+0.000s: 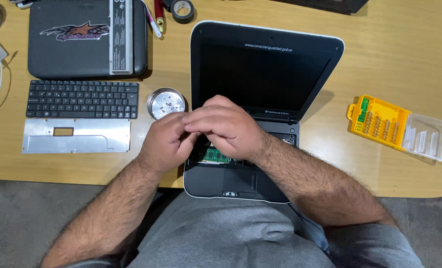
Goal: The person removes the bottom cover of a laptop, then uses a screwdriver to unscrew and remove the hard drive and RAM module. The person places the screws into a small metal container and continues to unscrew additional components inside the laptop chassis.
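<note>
Small dark laptop, lid open, keyboard removed, at the near table edge in the centre; a green circuit board shows in its open base. Left hand and right hand meet over the base, fingers curled and touching each other; whether they grip anything cannot be told. Left: round metal dish, loose keyboard, metal plate, second closed laptop; right: yellow bit case.
</note>
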